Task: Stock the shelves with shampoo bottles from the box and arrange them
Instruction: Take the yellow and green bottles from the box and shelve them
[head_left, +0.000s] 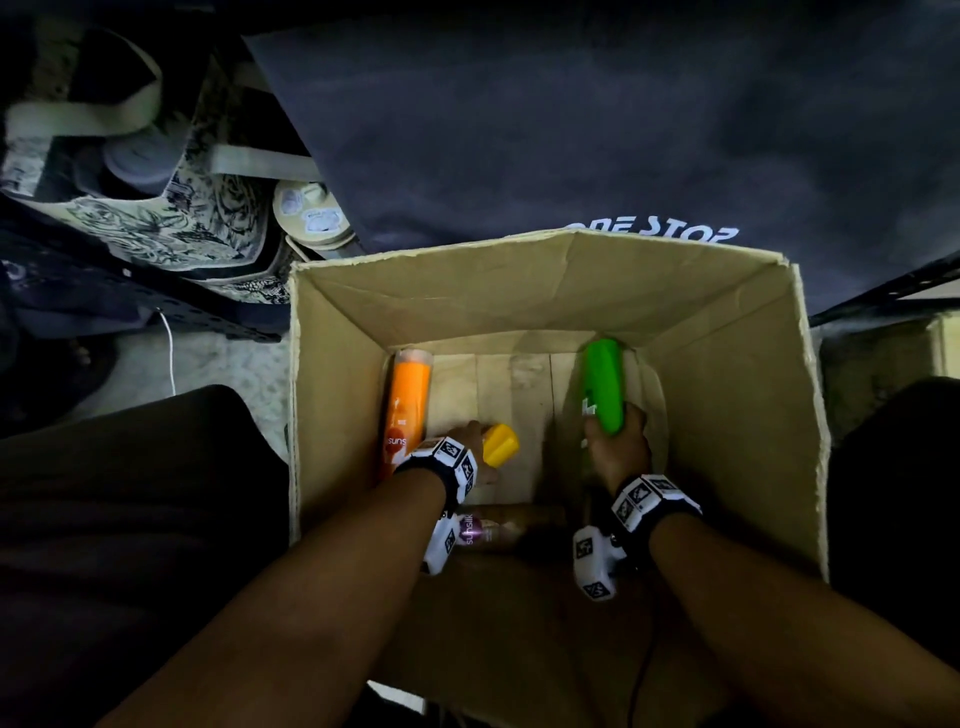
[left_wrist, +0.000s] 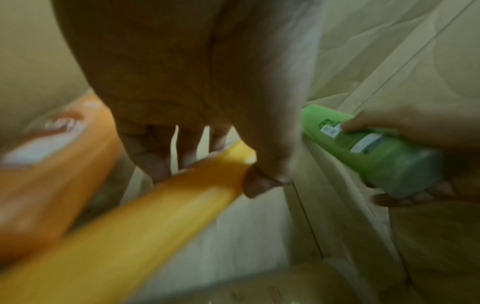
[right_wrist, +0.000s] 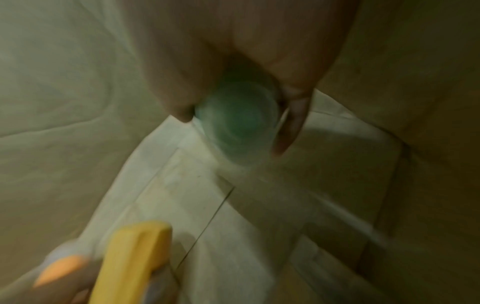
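Shampoo bottles lie deep in the brown cardboard box (head_left: 727, 364): the right hand (head_left: 618, 452) grips a green plastic one (head_left: 602, 384), the left hand (head_left: 470, 441) a yellow one (head_left: 501, 444), probably to lift both out together.

In the box (head_left: 737, 364), one bottle (head_left: 408, 405) lies left, another (head_left: 603, 384) right, a third (head_left: 511, 525) nearest.

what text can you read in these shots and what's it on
"ONE STOP" (start hidden): dark fabric behind the cardboard box.
"suns" (rest hidden): orange bottle.
"sunsilk": brown bottle at the near wall.
White letters on the green bottle: partly hidden, unreadable.
Its back label: blurred.
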